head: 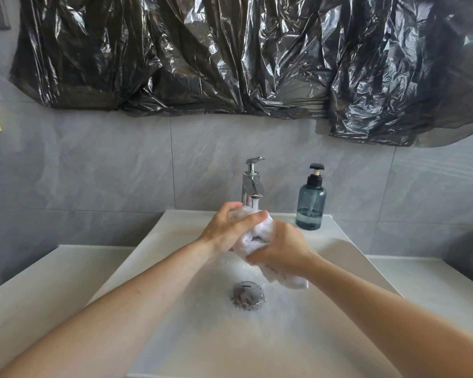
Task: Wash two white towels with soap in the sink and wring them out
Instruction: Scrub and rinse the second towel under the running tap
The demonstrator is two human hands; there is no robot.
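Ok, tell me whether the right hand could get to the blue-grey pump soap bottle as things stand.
Probably yes: the blue-grey pump soap bottle stands on the sink rim just beyond the right hand, nothing between. But that hand grips the white towel, so it must let go first.

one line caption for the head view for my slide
Both hands, left and right, grip a white towel under the running faucet above the sink.

Single head-worn wide-angle view, looking forward and down from close above the sink (175, 336). Faces the grey tiled wall (93, 173), tap (253, 181) near centre, both forearms reaching in from the bottom corners. No second view.
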